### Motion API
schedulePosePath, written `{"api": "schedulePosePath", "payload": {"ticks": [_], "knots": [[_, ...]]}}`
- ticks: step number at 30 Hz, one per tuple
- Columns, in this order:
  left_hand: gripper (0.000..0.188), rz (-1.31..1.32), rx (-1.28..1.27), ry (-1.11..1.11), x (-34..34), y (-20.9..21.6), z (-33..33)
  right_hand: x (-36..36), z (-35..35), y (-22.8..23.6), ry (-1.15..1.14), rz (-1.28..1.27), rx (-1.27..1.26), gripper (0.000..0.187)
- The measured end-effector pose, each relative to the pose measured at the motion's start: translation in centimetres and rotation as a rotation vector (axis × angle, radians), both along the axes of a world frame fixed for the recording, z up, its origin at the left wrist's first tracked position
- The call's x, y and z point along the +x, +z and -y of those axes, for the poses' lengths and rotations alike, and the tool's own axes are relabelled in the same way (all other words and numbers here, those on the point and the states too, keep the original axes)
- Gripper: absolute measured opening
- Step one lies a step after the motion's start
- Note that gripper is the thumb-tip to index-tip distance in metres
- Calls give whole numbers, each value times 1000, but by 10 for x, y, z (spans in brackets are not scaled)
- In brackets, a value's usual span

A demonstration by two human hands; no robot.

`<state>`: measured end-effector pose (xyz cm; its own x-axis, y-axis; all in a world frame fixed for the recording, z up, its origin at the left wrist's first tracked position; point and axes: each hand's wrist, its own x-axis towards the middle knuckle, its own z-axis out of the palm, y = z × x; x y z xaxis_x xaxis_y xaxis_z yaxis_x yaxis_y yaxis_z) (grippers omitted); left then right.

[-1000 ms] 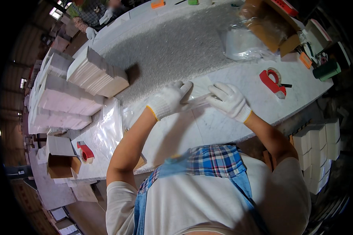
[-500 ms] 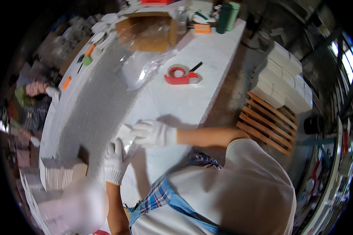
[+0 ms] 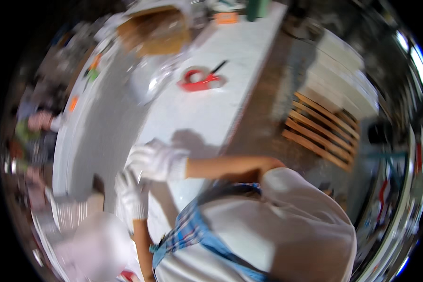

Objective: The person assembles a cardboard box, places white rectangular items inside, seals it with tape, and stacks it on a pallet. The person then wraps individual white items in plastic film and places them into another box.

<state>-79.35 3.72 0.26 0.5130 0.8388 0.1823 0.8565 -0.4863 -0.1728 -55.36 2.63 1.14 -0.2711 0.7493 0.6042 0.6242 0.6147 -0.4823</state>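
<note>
My left hand (image 3: 130, 193), in a white knitted glove, is at the near edge of the grey strip on the worktable. My gloved right hand (image 3: 159, 162) lies just above and right of it, the two almost meeting. Between them is a small white packet with a shiny clear surface (image 3: 139, 176); the fingers close round it and hide most of it. Motion blurs both gloves. Farther up the table lies a red tape dispenser (image 3: 199, 81) with a black-handled tool (image 3: 219, 67) against it.
Beyond the dispenser are clear plastic bags (image 3: 150, 77) and an open cardboard box (image 3: 152, 30). Stacked white pieces (image 3: 77, 214) stand at the near left. A wooden pallet (image 3: 322, 129) with white cartons (image 3: 338, 70) is on the floor at right. Another person (image 3: 40, 122) works across the table.
Both hands have drawn closer together, the right moving left over the packet, which is now mostly covered. My view has shifted, so the table items sit higher and farther left.
</note>
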Motion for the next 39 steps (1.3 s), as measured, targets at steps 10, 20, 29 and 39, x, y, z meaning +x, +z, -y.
{"api": "schedulePosePath", "payload": {"ticks": [10, 20, 29, 39], "knots": [[49, 627, 179, 627, 31, -13, 114, 24, 36, -35, 50, 6, -69, 29], [45, 807, 327, 971, 67, -45, 322, -1, 77, -17, 1399, 509, -803, 25], [41, 995, 265, 2065, 131, -173, 478, -85, 115, -21, 1710, 1359, -968, 26], [53, 1075, 188, 3127, 226, -267, 716, -120, 242, -30, 1641, 1848, -923, 26]]}}
